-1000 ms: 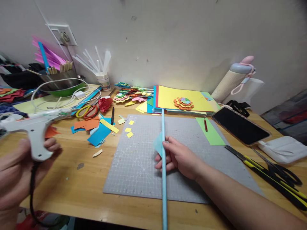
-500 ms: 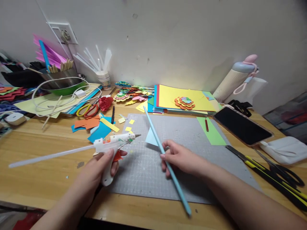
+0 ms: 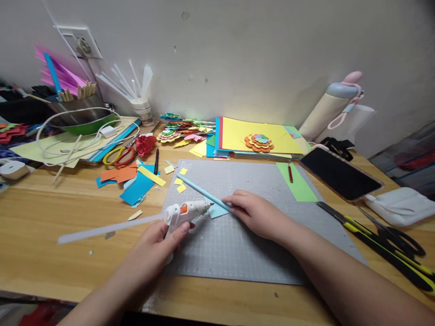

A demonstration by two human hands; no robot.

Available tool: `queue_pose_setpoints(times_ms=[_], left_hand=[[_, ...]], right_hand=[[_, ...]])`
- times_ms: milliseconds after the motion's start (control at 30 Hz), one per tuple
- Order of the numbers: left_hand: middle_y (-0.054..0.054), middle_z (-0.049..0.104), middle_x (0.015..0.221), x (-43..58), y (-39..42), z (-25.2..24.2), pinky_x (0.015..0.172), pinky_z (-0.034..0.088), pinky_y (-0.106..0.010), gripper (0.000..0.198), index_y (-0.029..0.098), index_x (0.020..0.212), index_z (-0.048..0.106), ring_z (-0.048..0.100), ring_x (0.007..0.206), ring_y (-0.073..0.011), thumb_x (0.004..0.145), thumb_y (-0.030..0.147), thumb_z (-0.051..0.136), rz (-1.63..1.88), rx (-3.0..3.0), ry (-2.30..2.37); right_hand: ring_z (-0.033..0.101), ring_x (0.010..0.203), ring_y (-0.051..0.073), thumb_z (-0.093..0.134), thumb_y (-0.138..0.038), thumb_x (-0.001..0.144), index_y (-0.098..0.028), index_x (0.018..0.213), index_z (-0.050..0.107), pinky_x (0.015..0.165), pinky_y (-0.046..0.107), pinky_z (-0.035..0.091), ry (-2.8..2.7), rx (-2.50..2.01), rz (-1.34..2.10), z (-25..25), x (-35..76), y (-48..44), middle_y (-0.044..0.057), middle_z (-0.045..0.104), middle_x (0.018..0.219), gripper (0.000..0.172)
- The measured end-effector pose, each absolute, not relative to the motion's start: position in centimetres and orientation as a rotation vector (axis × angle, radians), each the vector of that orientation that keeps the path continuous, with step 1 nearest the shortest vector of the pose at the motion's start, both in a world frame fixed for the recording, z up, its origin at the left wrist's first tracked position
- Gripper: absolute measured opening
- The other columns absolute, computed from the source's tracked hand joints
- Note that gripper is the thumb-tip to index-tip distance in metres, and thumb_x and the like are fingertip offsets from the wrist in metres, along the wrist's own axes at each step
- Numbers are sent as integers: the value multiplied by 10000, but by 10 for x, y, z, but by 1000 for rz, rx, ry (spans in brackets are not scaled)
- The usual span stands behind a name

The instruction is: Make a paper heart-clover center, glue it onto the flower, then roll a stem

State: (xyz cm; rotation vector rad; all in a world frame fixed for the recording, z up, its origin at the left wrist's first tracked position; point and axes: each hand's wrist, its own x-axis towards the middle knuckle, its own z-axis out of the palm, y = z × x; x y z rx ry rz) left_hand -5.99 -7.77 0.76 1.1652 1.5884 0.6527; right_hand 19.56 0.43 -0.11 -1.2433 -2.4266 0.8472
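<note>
My left hand (image 3: pixel 170 242) is wrapped round the handle of a white hot glue gun (image 3: pixel 186 212), with a long clear glue stick (image 3: pixel 108 230) sticking out of its back. The gun's metal tip points right, close to a light blue paper stick (image 3: pixel 197 186). My right hand (image 3: pixel 253 209) pinches that stick near its right end, which the fingers partly hide. Under the stick lies a small light blue paper piece (image 3: pixel 219 211) on the grey cutting mat (image 3: pixel 217 258). Whether the tip touches the paper I cannot tell.
Paper scraps (image 3: pixel 137 188) and red-and-yellow scissors (image 3: pixel 118 155) lie left of the mat. Behind it, a layered paper flower (image 3: pixel 259 143) rests on a paper stack (image 3: pixel 234 129). To the right are a phone (image 3: pixel 340 174), a yellow-black cutter (image 3: pixel 374 244) and black scissors (image 3: pixel 397 237).
My left hand has brought the glue gun rightward to the small blue paper. The paper stick has swung to a flatter angle and lies lower, with my right hand further along it.
</note>
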Motion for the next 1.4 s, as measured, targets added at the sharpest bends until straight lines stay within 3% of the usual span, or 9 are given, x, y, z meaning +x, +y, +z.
queue_pose_setpoints(times_ms=[133, 233, 433, 700, 1000, 1133, 1400], left_hand=[[-25, 705, 1057, -53, -76, 13, 881, 429, -375, 440, 277, 972, 710, 570, 1026, -290, 802, 648, 546, 611, 1206, 1559], [-18, 708, 1091, -52, -74, 12, 954, 410, -389, 436, 293, 1027, 696, 568, 1083, -289, 820, 640, 531, 604, 1243, 1541], [-14, 726, 997, -46, -70, 16, 876, 457, -374, 456, 264, 869, 724, 614, 972, -278, 834, 651, 484, 518, 1355, 1667], [-37, 711, 897, -42, -66, 17, 782, 461, -341, 492, 254, 842, 715, 611, 827, -248, 855, 656, 432, 436, 1504, 1731], [-50, 691, 842, -43, -63, 13, 730, 449, -356, 514, 243, 778, 679, 600, 783, -256, 881, 643, 373, 347, 1625, 1762], [-49, 700, 908, -44, -62, 11, 765, 451, -356, 491, 243, 825, 673, 608, 855, -262, 881, 635, 384, 391, 1628, 1766], [-41, 644, 700, -47, -59, 14, 612, 424, -309, 538, 215, 638, 576, 591, 680, -229, 875, 649, 362, 367, 1672, 1854]], right_hand=[[608, 926, 197, 523, -116, 898, -244, 1084, 689, 821, 313, 459, -2421, -1257, 851, -9, 194, 6, 50, 655, 985, 280], [613, 930, 201, 547, -110, 887, -226, 1090, 693, 828, 315, 462, -2407, -1273, 848, -10, 194, 6, 55, 663, 992, 276], [613, 938, 202, 545, -126, 898, -208, 1102, 687, 822, 310, 466, -2408, -1256, 844, -11, 194, 8, 61, 665, 999, 261], [616, 939, 202, 548, -128, 893, -193, 1093, 687, 819, 308, 465, -2404, -1268, 852, -11, 193, 7, 62, 677, 1007, 251], [620, 931, 203, 541, -109, 882, -188, 1068, 688, 812, 316, 469, -2405, -1243, 850, -11, 194, 8, 66, 681, 998, 250], [616, 935, 203, 542, -108, 881, -194, 1076, 683, 815, 317, 467, -2407, -1235, 849, -11, 194, 9, 64, 679, 1003, 256], [615, 943, 198, 536, -109, 885, -191, 1074, 683, 824, 309, 462, -2407, -1245, 861, -8, 193, 7, 66, 677, 1013, 253]])
